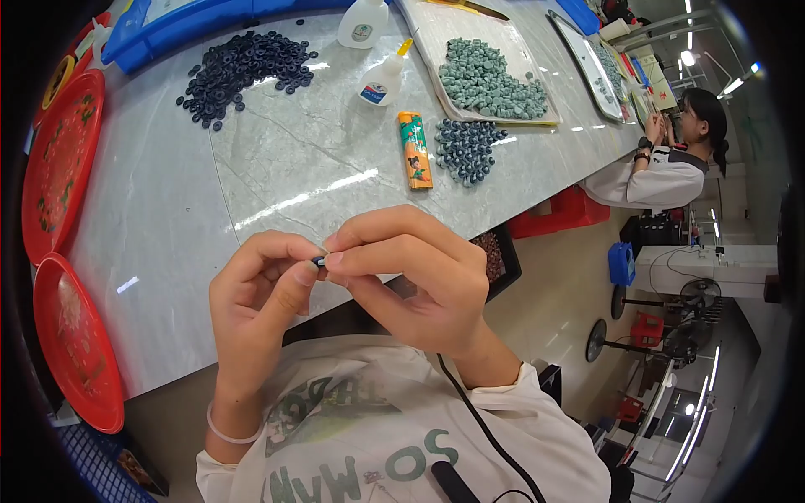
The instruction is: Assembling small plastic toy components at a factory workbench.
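Just off the near edge of the table, my two hands meet at their fingertips. My left hand [251, 293] pinches a small dark blue ring [317, 261] between thumb and forefinger. My right hand [423, 281] has its thumb and fingers pressed together against the ring's right side; a pale bit shows there, too small to name. Beyond the hands lies an orange and green lighter-shaped item [415, 151]. To its right is a cluster of dark rings with pale centres [467, 152]. A loose heap of dark blue rings [251, 67] is spread at the far left.
A white board [428, 38] bears small grey-green pieces [490, 80]. A yellow-tipped glue bottle [382, 81] and a white bottle [364, 25] stand nearby. Two red trays [38, 197] [59, 369] flank the left edge. A co-worker [662, 180] sits at right.
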Motion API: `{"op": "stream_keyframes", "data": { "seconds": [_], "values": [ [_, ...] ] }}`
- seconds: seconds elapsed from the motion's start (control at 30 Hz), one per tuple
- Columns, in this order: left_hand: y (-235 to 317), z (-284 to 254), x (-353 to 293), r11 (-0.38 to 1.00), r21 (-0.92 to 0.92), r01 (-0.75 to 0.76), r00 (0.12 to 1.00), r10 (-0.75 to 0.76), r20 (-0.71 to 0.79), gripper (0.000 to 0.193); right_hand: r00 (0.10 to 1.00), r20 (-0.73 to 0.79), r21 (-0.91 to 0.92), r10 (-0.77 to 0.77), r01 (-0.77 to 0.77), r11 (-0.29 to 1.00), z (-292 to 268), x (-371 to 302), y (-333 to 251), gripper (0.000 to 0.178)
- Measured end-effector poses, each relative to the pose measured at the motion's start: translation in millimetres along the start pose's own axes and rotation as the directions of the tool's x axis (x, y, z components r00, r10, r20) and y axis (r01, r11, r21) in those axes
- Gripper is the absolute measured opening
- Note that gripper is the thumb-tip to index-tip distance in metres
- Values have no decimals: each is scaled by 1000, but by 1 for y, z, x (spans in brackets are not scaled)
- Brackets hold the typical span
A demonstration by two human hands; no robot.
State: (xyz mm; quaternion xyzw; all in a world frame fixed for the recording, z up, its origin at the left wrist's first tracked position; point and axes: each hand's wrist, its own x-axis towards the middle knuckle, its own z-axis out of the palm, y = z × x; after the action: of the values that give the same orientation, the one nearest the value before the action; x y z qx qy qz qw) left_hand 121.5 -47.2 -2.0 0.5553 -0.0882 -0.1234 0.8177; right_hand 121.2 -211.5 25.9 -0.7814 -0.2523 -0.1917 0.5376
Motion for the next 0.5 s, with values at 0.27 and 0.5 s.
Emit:
{"op": "stream_keyframes", "data": {
  "seconds": [0.27,0.5],
  "values": [
    [4,-3,-6,998,-55,7,1000,-6,29,11,996,-2,-17,-92,92,996,3,-4,-1,23],
    [3,0,1,999,-52,9,999,-6,51,15,985,-52,-191,-162,149,970,2,-6,-6,20]
  ]
}}
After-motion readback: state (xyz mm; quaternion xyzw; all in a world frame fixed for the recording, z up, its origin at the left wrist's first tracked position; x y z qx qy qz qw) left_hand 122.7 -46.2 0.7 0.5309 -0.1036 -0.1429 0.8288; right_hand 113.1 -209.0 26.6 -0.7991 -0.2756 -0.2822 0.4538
